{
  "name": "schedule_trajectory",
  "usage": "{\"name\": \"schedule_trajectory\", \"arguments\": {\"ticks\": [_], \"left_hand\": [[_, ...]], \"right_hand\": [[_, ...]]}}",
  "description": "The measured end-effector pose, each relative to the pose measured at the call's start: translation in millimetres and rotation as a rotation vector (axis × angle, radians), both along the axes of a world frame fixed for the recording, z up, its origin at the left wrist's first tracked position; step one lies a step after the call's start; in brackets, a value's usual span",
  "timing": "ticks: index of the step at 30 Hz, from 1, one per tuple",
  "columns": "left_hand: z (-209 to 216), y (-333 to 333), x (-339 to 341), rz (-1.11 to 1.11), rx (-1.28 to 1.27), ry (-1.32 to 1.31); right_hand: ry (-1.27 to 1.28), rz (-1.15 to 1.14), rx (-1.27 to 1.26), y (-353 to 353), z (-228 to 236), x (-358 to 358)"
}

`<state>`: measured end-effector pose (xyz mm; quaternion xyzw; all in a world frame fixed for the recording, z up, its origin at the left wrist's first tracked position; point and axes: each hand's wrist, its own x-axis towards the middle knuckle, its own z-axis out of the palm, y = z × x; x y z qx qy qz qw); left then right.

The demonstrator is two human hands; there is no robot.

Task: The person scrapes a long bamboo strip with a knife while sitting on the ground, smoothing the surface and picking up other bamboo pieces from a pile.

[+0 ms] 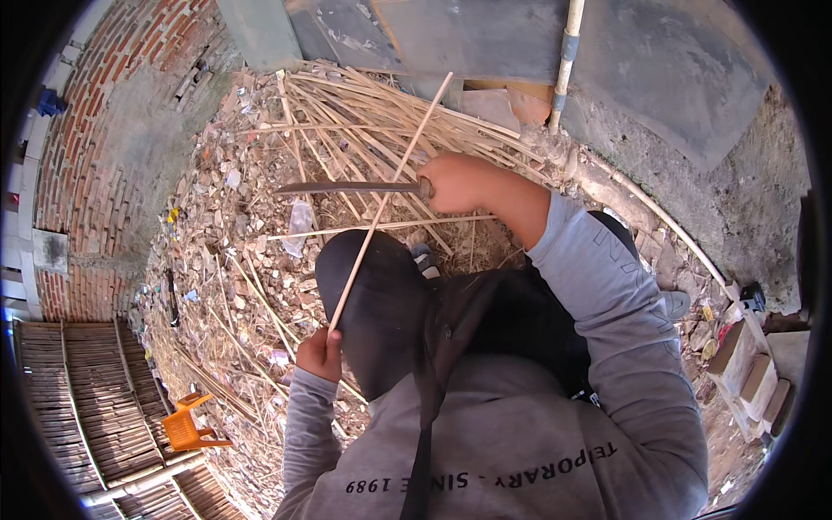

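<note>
My left hand [320, 354] is closed around the lower end of a long pale bamboo strip [369, 234]. The strip slants up and away to the right, passing over my dark-clad knee. In my right hand [459, 182] is the handle of a machete [347, 186], its long dark blade pointing left. Blade and strip cross just left of my right fist; whether they touch I cannot tell. Beyond them a heap of similar bamboo strips [347, 108] lies on the ground.
Stones, litter and loose strips cover the ground [217, 225]. An orange plastic chair [184, 426] stands at left near a bamboo slat panel [95, 390]. A brick wall [95, 165] rises at far left. Grey sheets [485, 39] and a white pipe [568, 61] stand at the back.
</note>
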<state>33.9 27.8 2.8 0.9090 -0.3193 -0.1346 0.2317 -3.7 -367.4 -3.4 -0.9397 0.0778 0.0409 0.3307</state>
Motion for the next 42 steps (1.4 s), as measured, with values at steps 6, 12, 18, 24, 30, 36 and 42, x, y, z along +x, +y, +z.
{"name": "schedule_trajectory", "arguments": {"ticks": [6,12,18,24,30,36,42], "left_hand": [[-6,-8,-3,0.024,0.103,-0.097],[1,-1,-3,0.019,0.106,-0.056],[4,-11,-2,0.039,0.038,0.010],[3,-2,-2,0.057,0.030,0.039],[-5,-10,2,0.022,-0.028,0.065],[-1,-5,-2,0.065,-0.023,0.096],[0,-15,-2,0.013,0.019,0.031]], "right_hand": [[0.017,-0.100,-0.042,-37,-27,4],[0.058,0.025,-0.069,-8,9,-6],[0.168,-0.211,0.368,-57,-32,2],[0.026,-0.004,-0.036,-28,-25,5],[0.206,0.068,0.127,-30,-7,-1],[0.006,-0.013,-0.035,-4,-3,-2],[0.074,0.026,0.086,-28,-19,0]]}}
